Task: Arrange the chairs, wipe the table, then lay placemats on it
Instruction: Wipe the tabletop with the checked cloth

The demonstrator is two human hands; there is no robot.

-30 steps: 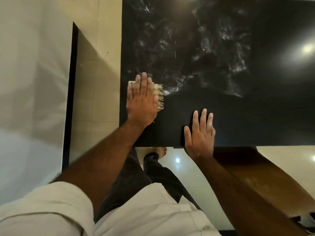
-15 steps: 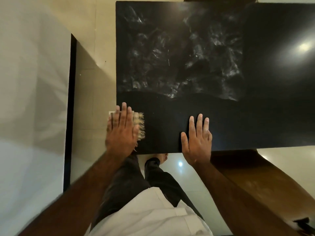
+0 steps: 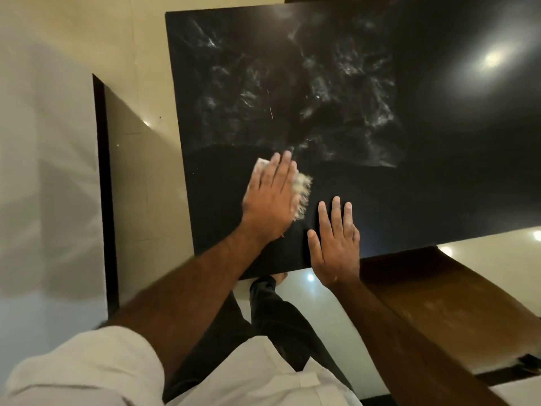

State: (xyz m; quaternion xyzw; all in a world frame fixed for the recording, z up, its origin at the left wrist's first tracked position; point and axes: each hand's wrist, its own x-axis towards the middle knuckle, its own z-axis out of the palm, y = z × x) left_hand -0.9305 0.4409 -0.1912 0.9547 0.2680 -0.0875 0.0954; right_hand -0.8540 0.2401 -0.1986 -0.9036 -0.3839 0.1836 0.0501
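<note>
Moved right from the near-left corner, the left hand (image 3: pixel 270 193) presses the cloth (image 3: pixel 301 194) with flat fingers beside the right hand (image 3: pixel 333 244). That hand stays flat, fingers straight, on the black table (image 3: pixel 439 186).

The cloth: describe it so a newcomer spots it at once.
Find the near edge of the black table, where two hands lie flat. The cloth sits under the left hand. It alone is pale, its frayed fringe showing toward the right hand.
</note>
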